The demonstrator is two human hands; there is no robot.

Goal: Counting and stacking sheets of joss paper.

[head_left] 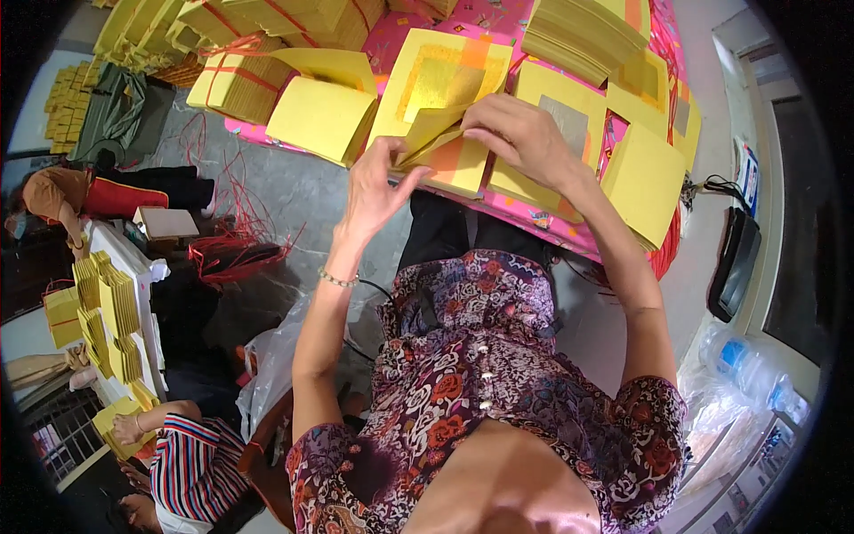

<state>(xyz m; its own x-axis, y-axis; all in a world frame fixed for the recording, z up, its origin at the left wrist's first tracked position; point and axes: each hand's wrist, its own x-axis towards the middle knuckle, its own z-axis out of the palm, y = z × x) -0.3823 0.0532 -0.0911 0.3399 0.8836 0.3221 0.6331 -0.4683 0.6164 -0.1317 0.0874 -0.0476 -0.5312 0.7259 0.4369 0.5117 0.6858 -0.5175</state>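
Observation:
Both my hands are at a stack of yellow paper sheets by the near edge of the table. My left hand, a bracelet on its wrist, has thumb and fingers around the near left edge of a few lifted yellow paper sheets. These sheets bend up and fold over the stack. With bent fingers, my right hand pinches their right side. A gold foil square and an orange band show on the stack. Beside it, partly under my right hand, lies another stack with a silver square.
More yellow stacks crowd the pink patterned tablecloth, some tied with red string. Loose red string lies on the grey floor. At left, other people work by a table with yellow bundles. Plastic bottles stand at right.

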